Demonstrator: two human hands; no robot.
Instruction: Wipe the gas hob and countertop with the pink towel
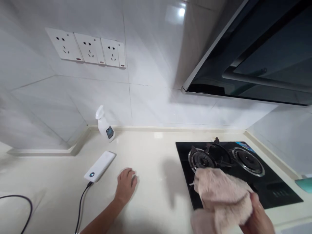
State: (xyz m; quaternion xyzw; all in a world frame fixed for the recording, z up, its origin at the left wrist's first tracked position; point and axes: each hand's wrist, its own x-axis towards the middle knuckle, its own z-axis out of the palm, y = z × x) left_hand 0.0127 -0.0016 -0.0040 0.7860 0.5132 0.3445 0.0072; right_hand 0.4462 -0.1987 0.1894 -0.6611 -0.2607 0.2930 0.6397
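My right hand [259, 216] grips a pale pink cloth [223, 191], which hangs in folds above the front left part of the black gas stove [263, 191]. The cloth covers part of the stove, and some of my right fingers are behind it. On the cream countertop [151, 162] rests my left hand [126, 183], its fingers loosely bent and the thumb apart, with nothing seen in it. Just left of that hand lies a white power bank [100, 166] with a black cable [81, 201] plugged into it.
A white spray bottle [105, 125] stands by the back wall. A loose pan support [219, 156] sits on the stove between the burners. The dark range hood [255, 55] juts out overhead at the right. Wall sockets [89, 48] are at upper left; something green [304, 184] shows at the right edge.
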